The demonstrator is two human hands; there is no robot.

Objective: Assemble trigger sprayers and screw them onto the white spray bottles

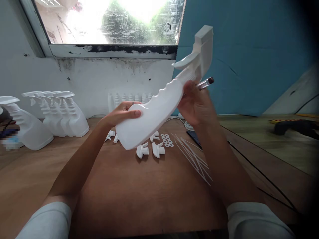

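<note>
A white spray bottle (pixel 152 114) is held tilted in the air over the table, its trigger head (pixel 201 53) up to the right. My left hand (pixel 124 114) grips its base end, thumb across the side. Around the neck, just under the trigger head, my right hand (pixel 196 101) is closed. From that hand sticks out a short clear cylinder with a dark tip (pixel 205 83); its kind is unclear. Below the bottle lie several loose white trigger heads (pixel 158 150), a group of small white rings (pixel 167 140) and several thin white tubes (pixel 193 156).
Several assembled spray bottles (pixel 63 114) stand at the left, with another (pixel 31 124) nearer the edge. More white bottles (pixel 129 98) line the wall behind. A dark phone-like object (pixel 194 137) and a black cable (pixel 261 179) lie on the brown table (pixel 149 199).
</note>
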